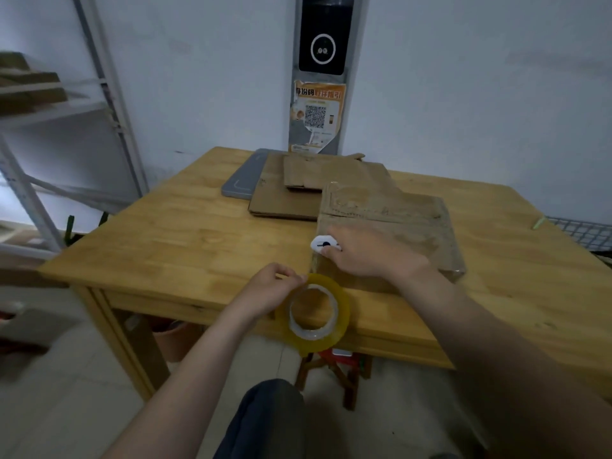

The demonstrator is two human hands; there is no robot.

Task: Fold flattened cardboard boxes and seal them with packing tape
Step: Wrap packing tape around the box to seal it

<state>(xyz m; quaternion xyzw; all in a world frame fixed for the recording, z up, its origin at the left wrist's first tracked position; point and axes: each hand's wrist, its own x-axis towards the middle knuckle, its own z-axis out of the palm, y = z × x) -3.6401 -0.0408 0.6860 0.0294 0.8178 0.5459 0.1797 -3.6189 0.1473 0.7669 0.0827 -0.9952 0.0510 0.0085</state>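
A folded-up brown cardboard box (390, 226) stands on the wooden table (185, 240) near its front edge. My right hand (367, 253) lies on the box's near left corner and grips a small white cutter (324, 245). My left hand (271, 289) pinches the top of a yellowish roll of packing tape (313, 313), held just in front of the table's edge, close to the box's near left corner. Behind the box lie flattened cardboard boxes (284, 197) in a stack.
A grey flat device (240, 180) lies under the stack at the back. A metal shelf rack (66, 127) stands to the left, a wire grid (583, 233) to the right. A red stool (334, 369) sits under the table by my knee (265, 419).
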